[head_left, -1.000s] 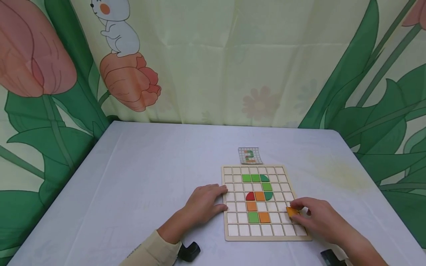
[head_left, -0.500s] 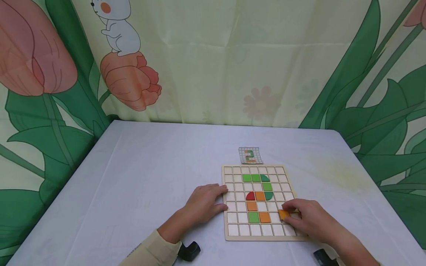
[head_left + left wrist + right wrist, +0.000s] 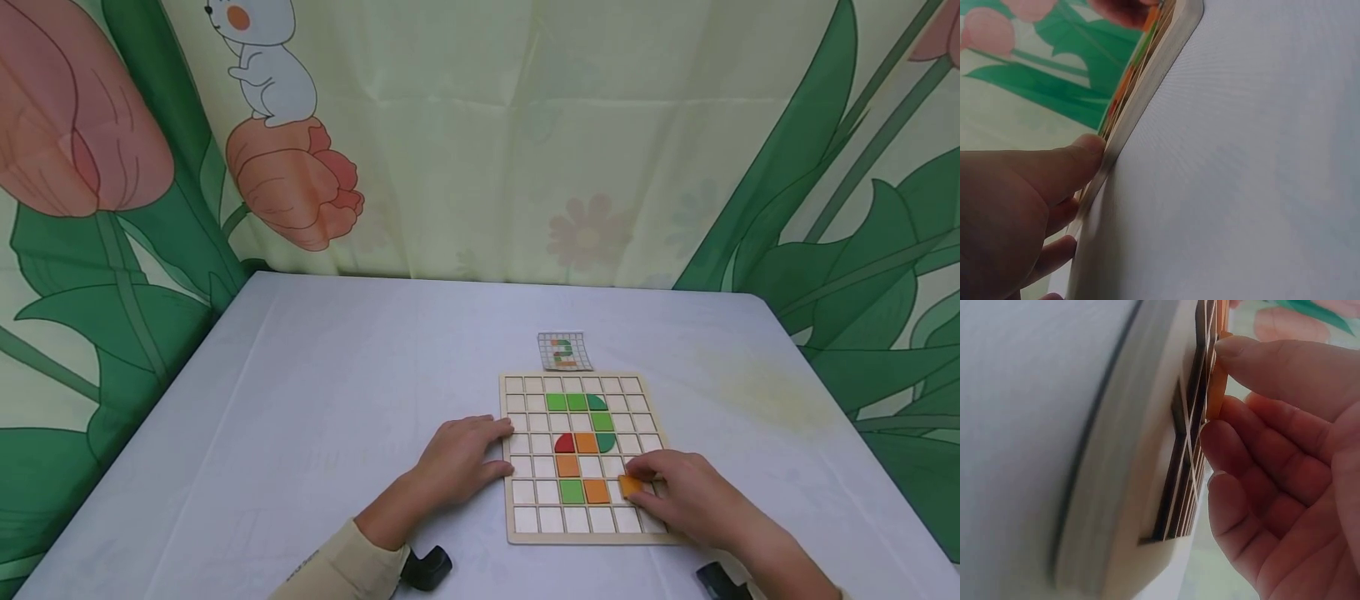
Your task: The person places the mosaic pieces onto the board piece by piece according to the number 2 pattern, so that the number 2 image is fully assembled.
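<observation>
A wooden grid board (image 3: 592, 538) lies on the white table, with green, orange and red tiles in some of its cells. My right hand (image 3: 693, 496) pinches an orange square tile (image 3: 630, 486) between thumb and fingers over the second row from the bottom. Two cells left of it sits another orange tile (image 3: 596, 491), beside a green tile (image 3: 572, 491). In the right wrist view the orange tile (image 3: 1218, 387) stands close to the grid's dividers. With straight fingers, my left hand (image 3: 461, 458) touches the board's left edge; its thumb (image 3: 1088, 150) shows against the rim in the left wrist view.
Behind the board lies a small pattern card (image 3: 565, 352) with a coloured figure on a grid. White cloth covers the table (image 3: 337, 375). A printed curtain (image 3: 465, 150) hangs beyond its far edge. Black wrist devices (image 3: 426, 568) are near both wrists.
My right hand has moved left across the board with the orange tile, from its right edge to within the grid. The left hand and board have stayed in place.
</observation>
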The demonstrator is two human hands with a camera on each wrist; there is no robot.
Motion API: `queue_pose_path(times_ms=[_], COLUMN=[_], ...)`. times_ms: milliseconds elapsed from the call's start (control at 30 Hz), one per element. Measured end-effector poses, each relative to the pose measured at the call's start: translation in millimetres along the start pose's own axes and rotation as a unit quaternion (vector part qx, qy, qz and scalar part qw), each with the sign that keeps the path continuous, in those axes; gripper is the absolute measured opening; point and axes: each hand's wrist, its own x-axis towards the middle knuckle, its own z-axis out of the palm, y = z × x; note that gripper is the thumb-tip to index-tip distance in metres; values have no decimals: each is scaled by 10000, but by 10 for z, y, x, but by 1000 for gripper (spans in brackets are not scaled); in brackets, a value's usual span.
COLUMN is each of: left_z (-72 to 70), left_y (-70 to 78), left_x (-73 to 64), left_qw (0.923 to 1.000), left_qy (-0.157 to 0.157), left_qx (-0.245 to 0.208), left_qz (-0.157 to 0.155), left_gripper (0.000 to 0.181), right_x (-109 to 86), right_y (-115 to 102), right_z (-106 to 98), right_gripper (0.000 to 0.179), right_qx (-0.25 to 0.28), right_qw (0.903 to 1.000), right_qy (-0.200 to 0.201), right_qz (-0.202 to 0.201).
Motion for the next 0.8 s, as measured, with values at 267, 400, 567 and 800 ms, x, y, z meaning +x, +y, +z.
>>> queue_pose_path(times_ms=[267,400,567,800], left_z=[8,7,6,3], left_y=[-9,-9,-8,-5], left_x=[-1,-6,-4,1], left_qw=[10000,10000,10000,10000], left_qy=[4,10,19,-15], left_qx=[-10,-32,-32,-44], left_qz=[2,-4,15,-19], left_gripper=[52,52,52,52], right_x=[5,4,-1,1], right_y=[-25,-38,-39,-38], right_z=[20,28,33,33], right_gripper=[28,29,29,28], right_qx=[-207,-287,-367,-341], right_qw=[9998,9996,9992,9991], right_qy=[5,1,60,70], right_qz=[25,33,-112,-233])
